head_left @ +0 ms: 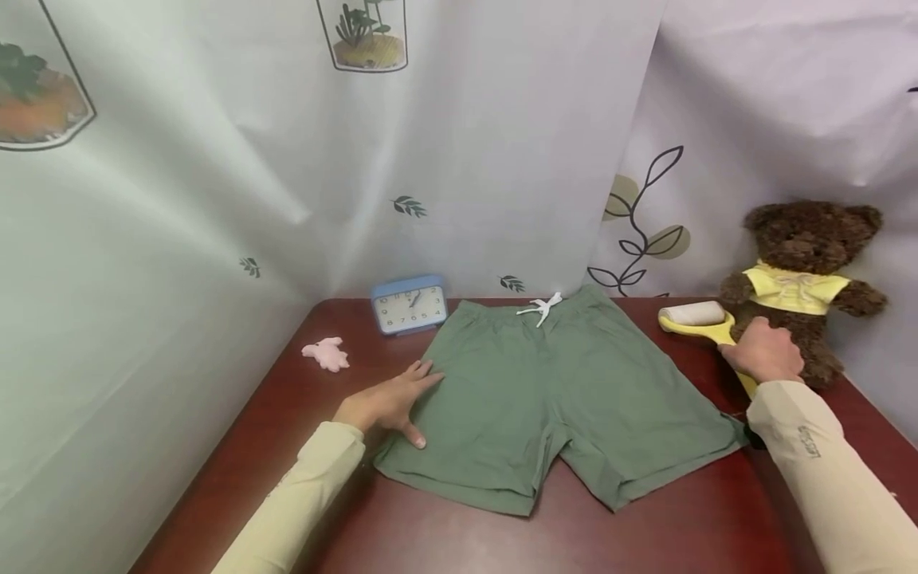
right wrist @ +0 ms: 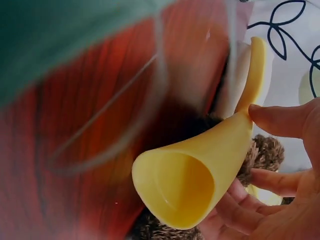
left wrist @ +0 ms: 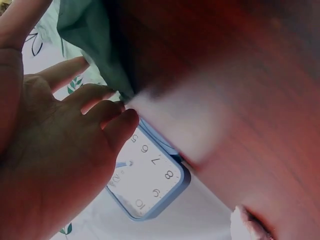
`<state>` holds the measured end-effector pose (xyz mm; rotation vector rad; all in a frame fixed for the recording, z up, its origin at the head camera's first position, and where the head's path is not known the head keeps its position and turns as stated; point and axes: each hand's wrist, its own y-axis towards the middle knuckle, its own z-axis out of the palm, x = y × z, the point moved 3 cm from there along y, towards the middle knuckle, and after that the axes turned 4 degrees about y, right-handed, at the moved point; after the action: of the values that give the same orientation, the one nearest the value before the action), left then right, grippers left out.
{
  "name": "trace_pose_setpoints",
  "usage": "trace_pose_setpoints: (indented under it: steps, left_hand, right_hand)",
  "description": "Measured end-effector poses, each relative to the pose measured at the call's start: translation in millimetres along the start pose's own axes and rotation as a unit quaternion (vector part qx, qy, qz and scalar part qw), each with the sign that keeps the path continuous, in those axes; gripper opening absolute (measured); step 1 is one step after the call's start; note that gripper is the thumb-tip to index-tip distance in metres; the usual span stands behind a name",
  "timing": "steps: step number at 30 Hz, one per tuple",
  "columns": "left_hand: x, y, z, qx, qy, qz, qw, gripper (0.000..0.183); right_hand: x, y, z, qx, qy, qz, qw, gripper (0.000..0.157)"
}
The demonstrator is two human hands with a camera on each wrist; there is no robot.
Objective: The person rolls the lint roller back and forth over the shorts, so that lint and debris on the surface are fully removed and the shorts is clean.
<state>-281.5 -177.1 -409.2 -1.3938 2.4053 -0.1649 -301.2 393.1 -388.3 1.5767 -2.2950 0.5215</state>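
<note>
Green shorts (head_left: 495, 399) with a white drawstring lie spread flat on the dark red table. My left hand (head_left: 393, 402) rests on the left leg of the shorts, its fingers fairly straight; in the left wrist view this hand (left wrist: 60, 125) is seen from the palm side. On the right, my right hand (head_left: 766, 351) grips the yellow handle of a lint roller (head_left: 692, 313) with a white roll. The right wrist view shows the thumb against the hollow yellow handle (right wrist: 200, 165) and the fingers on its other side.
Behind the right hand a brown teddy bear (head_left: 810, 247) in a yellow top sits against the wall. A blue-framed clock (head_left: 410, 307) stands at the back left, near a small pink figure (head_left: 327, 353). Pale printed sheets (head_left: 488, 159) hang behind the table (head_left: 459, 550).
</note>
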Motion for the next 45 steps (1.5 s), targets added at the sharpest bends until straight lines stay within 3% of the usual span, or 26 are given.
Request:
trace_pose_setpoints:
  steps: [8,18,29,38,45]
  left_hand:
    - [3.7,-3.6,0.2,0.01,-0.005,-0.017,0.9998,0.117]
    - [9.6,-8.3,-0.1,0.007,-0.012,-0.018,0.9997,0.118]
    - [7.1,-5.6,2.7,0.009,-0.012,-0.02,0.9997,0.117]
    - [4.2,1.3,0.3,0.013,0.005,-0.022,0.9997,0.118]
    - [1.9,4.4,0.8,0.013,0.011,-0.014,0.9998,0.119]
  right_hand:
    - [8,0,5.9,-0.009,0.007,-0.025,1.0,0.069]
    - [38,7,19.4,-0.004,0.011,-0.119,0.993,0.065]
    - [62,13,23.3,-0.018,0.063,-0.114,0.991,0.065]
    - [112,20,30.6,-0.051,0.091,-0.154,0.983,0.065]
    - [170,25,56.4,-0.03,0.076,-0.248,0.965,0.06]
